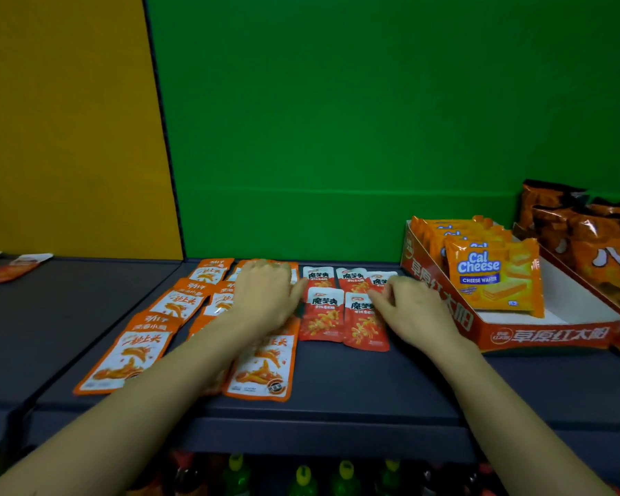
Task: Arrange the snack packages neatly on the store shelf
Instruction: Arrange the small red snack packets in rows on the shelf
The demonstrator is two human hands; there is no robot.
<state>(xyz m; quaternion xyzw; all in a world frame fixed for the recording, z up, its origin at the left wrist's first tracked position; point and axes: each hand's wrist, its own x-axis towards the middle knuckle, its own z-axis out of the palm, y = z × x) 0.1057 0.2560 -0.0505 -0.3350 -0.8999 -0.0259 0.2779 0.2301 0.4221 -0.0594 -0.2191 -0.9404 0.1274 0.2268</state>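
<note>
A: Quick, where are our hands rn?

B: Our left hand [265, 295] lies flat on the orange packets [129, 352], fingers straight, gripping nothing, just pressing down. Bit blurry tho.

A: And the right?

B: Our right hand [414, 311] has its fingertips at the right edge of the red packets [321, 316]. Fingers are slightly bent, but we can't tell if they pinch a packet or only touch it.

A: Where's the stock?

B: All flat on the dark shelf [373, 381]. Orange packets sit left of centre in loose overlapping rows. Red packets are just beside them on the right, w/ the front two overlapping the back three.

A: Anything else near us?

B: A cardboard tray [552, 334] w/ wafer packs [494, 277] standing in it, right of our right hand. Chip bags [595, 238] are beyond that, and bottles [303, 476] are on the level below. One stray packet [15, 268] lies far left, well apart from the rest.
</note>
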